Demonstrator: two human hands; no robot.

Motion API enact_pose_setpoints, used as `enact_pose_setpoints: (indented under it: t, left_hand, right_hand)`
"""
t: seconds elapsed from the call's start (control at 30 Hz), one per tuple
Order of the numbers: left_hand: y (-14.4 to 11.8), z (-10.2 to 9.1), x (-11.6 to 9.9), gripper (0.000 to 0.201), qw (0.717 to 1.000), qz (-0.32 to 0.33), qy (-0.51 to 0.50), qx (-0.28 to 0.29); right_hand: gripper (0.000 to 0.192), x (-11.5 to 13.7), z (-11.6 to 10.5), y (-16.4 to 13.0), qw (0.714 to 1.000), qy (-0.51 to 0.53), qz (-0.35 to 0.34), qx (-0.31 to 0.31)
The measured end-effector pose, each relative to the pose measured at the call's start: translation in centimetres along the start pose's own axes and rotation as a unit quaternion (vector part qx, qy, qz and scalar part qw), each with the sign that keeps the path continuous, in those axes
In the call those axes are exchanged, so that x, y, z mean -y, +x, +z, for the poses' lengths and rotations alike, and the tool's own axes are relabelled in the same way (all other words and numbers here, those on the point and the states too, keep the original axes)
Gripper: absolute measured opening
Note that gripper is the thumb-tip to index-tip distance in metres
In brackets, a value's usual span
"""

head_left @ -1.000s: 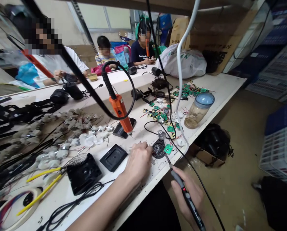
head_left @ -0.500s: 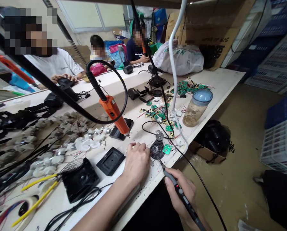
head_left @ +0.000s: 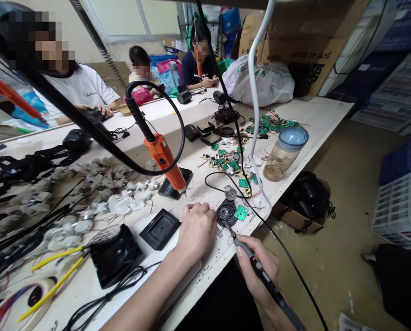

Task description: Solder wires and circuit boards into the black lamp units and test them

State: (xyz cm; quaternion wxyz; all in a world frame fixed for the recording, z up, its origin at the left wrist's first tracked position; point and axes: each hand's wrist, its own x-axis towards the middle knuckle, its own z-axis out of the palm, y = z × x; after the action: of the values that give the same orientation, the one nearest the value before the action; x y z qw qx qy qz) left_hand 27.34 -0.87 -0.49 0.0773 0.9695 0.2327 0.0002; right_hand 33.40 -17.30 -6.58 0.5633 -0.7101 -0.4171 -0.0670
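An orange electric screwdriver [head_left: 166,162] hangs over the bench [head_left: 312,120], just far of a round black part [head_left: 226,214] near the bench's near edge, beside a green circuit board [head_left: 241,212]. The left hand [head_left: 196,230] rests fingers curled against that part. The right hand [head_left: 259,272] pinches a soldering iron [head_left: 260,278], tip at the part.

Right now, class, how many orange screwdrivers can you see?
3. One hangs over the bench, one is at the far left by a co-worker, one is held by the far person. Others may be hidden.
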Motion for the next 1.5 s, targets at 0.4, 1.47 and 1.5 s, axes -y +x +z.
enact_pose_setpoints:
  t: [0.4,1.47,1.5]
  left_hand:
    - [0.11,0.54,0.08,0.026,1.000,0.014,0.014,-0.009]
    - [0.25,0.61,0.04,0.029,1.000,-0.003,0.021,-0.002]
    - [0.27,0.62,0.02,0.030,1.000,-0.004,0.022,-0.002]
  right_hand:
    - [0.017,-0.41,0.43,0.13,0.999,-0.003,-0.035,0.020]
    - [0.018,-0.67,0.56,-0.02,0.999,-0.015,-0.039,0.025]
    - [0.018,-0.69,0.59,-0.05,0.999,-0.016,-0.035,0.023]
